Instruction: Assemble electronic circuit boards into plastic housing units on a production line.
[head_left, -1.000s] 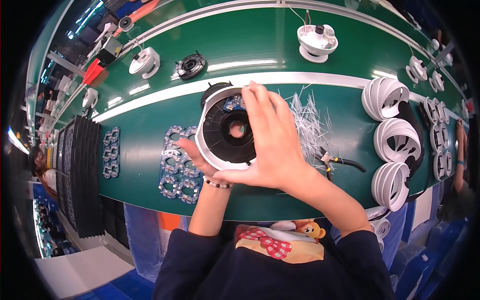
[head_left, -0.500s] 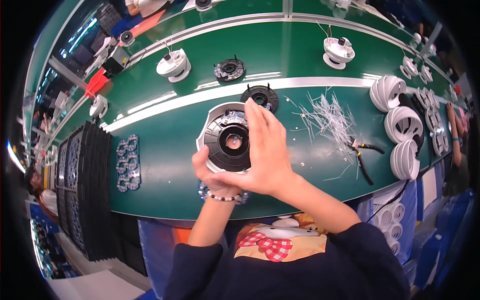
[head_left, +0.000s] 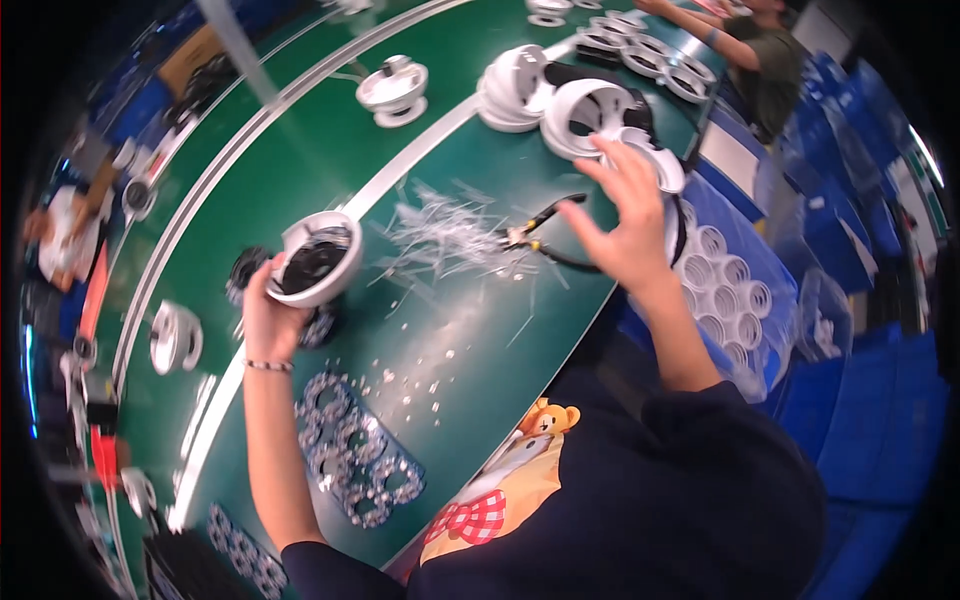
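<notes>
A round white housing with a black inner part (head_left: 318, 262) is in my left hand (head_left: 270, 318), whose fingers and thumb close on its left side. It is tilted and held out to the left, above the bench. My right hand (head_left: 632, 222) reaches to the right, fingers spread and thumb apart, with nothing in it. Its fingertips are nearest to the stacked white ring-shaped shells (head_left: 578, 118); whether they touch I cannot tell. Just left of that hand lie cutters with black and yellow handles (head_left: 545, 238), beside a heap of clear thin strips (head_left: 440, 232).
Joined round circuit boards (head_left: 360, 450) and small white bits lie on the green bench (head_left: 470, 350). A white assembly (head_left: 393, 90) stands on the far belt, another (head_left: 176, 337) to the left. White rings (head_left: 722, 290) fill a blue-lined bin at right. A co-worker's arm (head_left: 715, 38) shows beyond.
My view has swung to the right. My right hand has let go of the housing and moved toward the white shells. The left hand alone now holds it, out to the left.
</notes>
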